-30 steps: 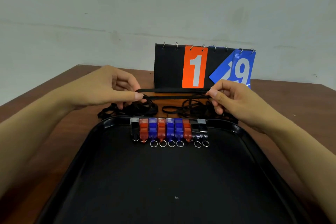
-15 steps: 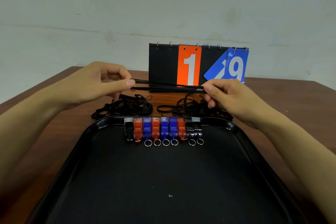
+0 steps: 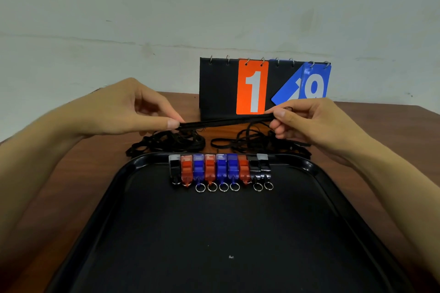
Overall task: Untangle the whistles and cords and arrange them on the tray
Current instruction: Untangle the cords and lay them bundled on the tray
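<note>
Black folded cord [image 3: 226, 122] is pinched at both ends: left hand [image 3: 123, 112] grip clamped on one end between thumb and index, right hand [image 3: 316, 123] grip clamped on the other end the same way. Cord is stretched nearly straight between the hands, several flat strands bunched together, held above the surface [image 3: 78, 173] and clear of it, right end slightly higher. A small loop of cord is seen on top of the right index finger.

Two loose cord heaps are lying on the surface below the held cord, just beyond the tray's far rim: left cord pile [image 3: 171, 144] is dense, right cord pile [image 3: 252, 141] is looser with open loops. Strand count in either pile cannot be made out; right pile is partly covered by the right hand.

Black tray [image 3: 133, 169] is set nearest the viewer, its near edge cut off by the frame. Whistle row [image 3: 220, 169] is lined up side by side against the far rim inside the tray: black, red, blue, red, blue, blue, red, black, black, touching. Metal split rings are seen at the near ends of most; rings on some are hard to resolve against the dark tray.

Flip scoreboard [image 3: 264, 88] is stood behind the piles, orange 1 showing, blue 9 card partly flipped; lower edge is hidden by the cord and right hand.
</note>
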### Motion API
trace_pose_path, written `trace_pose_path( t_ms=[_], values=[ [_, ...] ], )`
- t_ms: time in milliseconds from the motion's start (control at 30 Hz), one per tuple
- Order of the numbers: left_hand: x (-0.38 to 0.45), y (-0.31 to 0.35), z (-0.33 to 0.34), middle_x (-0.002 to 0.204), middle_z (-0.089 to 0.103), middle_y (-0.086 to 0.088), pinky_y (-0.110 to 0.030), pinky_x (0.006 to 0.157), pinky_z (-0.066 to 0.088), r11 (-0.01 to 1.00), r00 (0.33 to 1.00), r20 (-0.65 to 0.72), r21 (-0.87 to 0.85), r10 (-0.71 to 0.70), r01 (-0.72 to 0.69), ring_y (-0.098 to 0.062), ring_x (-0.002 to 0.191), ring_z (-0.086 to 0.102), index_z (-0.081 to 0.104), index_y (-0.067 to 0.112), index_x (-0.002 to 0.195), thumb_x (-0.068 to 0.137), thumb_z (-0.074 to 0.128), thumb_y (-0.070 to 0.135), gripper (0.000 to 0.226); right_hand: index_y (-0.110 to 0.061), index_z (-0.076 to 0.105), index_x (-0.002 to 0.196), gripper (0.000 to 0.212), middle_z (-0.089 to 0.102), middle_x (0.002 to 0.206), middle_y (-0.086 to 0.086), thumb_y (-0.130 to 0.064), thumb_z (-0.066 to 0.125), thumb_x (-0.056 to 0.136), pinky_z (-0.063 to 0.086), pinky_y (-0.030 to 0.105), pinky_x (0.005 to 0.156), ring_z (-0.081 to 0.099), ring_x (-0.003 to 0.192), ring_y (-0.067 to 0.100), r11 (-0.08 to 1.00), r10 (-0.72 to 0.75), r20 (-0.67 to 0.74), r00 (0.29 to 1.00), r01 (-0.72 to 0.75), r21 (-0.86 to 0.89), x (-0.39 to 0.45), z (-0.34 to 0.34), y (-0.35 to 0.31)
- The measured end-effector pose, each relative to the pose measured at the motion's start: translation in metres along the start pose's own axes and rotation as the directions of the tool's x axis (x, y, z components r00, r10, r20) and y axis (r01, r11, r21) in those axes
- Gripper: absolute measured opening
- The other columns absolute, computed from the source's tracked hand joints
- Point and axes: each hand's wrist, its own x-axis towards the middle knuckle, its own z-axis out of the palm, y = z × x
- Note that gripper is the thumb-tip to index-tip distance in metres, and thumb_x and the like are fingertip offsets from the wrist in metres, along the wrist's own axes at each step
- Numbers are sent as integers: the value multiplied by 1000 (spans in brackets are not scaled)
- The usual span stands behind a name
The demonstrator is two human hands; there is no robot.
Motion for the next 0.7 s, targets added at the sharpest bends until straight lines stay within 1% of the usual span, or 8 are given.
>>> trace_pose_path(
  t_ms=[100,167,267,333,400,467,567,700],
  values=[
    [0,1,-1,72,76,-3,-20,54,51,999,999,0,-16,-32,32,-16,59,63,83,26,81,80,76,33,10,-10,77,109,19,79,91,10,-14,63,96,61,21,78,74,80,13,999,8,51,999,-6,-32,-1,-3,-3],
    [-1,2,-3,76,78,-5,-19,53,50,998,998,29,-28,-63,64,-15,58,62,82,25,86,81,76,31,10,-8,76,107,17,79,93,13,-10,63,96,60,19,76,74,80,13,997,15,84,996,-9,-73,-2,-4,-5],
    [-2,4,-8,82,80,-6,-19,51,50,995,989,109,-10,-98,100,-13,56,64,82,26,97,80,76,29,19,-10,76,102,12,79,93,12,-9,67,94,61,21,78,76,83,15,990,34,136,990,-14,-144,-2,-4,-6],
    [-3,6,-9,83,81,-5,-21,48,47,994,976,186,21,-113,111,-10,53,61,83,27,91,79,77,29,13,-12,75,98,8,80,91,8,-12,69,93,60,21,76,76,82,15,971,49,183,982,-5,-237,-3,-6,-7],
    [-3,5,-9,82,81,-4,-28,54,48,993,958,259,42,-120,113,-18,56,65,83,26,85,81,80,33,9,-13,74,94,5,79,88,6,-16,70,93,58,20,71,75,79,14,938,84,269,959,15,-348,-5,-6,-9],
    [-5,4,-9,74,78,-1,-35,64,50,992,940,318,76,-120,100,-25,62,67,83,29,83,78,83,43,15,-16,73,90,3,78,86,4,-18,72,92,56,20,69,74,78,13,904,127,365,923,45,-426,-6,-6,-10],
    [-6,6,-7,68,69,-11,-30,63,43,989,905,403,111,-133,95,-19,59,56,82,33,83,77,84,51,19,-20,72,87,5,76,85,0,-18,74,91,56,21,74,73,79,13,868,130,450,883,118,-482,-8,-4,-11],
    [-7,14,-1,68,74,6,-16,57,45,983,872,458,145,-171,116,-3,55,59,82,33,74,74,87,34,5,-23,73,87,5,75,90,-5,-21,76,89,59,27,83,73,85,12,840,129,524,842,188,-510,-11,-3,-14]
  ],
)
